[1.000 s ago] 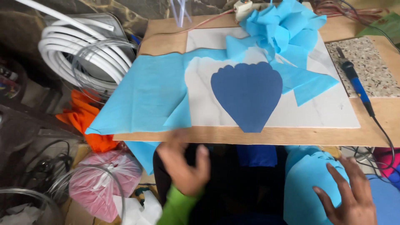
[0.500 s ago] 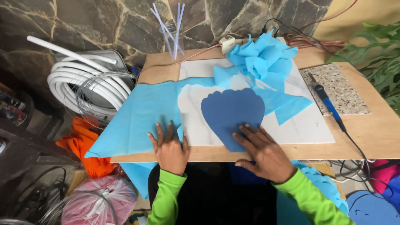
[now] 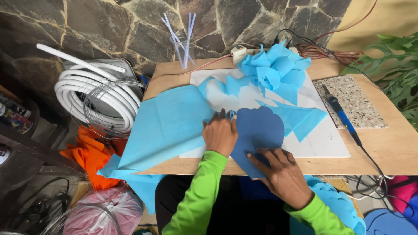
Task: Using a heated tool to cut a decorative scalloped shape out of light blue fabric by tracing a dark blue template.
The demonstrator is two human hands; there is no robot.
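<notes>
One wooden tabletop (image 3: 383,148), carrying one large light blue sheet (image 3: 170,126) draped over its left edge, one white board (image 3: 322,139) at its middle, one heap of crumpled light blue paper (image 3: 274,69) near its back edge, one speckled stone tile (image 3: 357,102) and one blue-handled corded tool (image 3: 342,115) toward its right edge. One dark blue scalloped cutout (image 3: 259,128) near the front edge, pinned under both hands. Left hand (image 3: 220,135) flat with fingers closed together on the cutout's left rim where it meets the sheet; right hand (image 3: 283,174) with fingers spread open, pressing on its lower end.
</notes>
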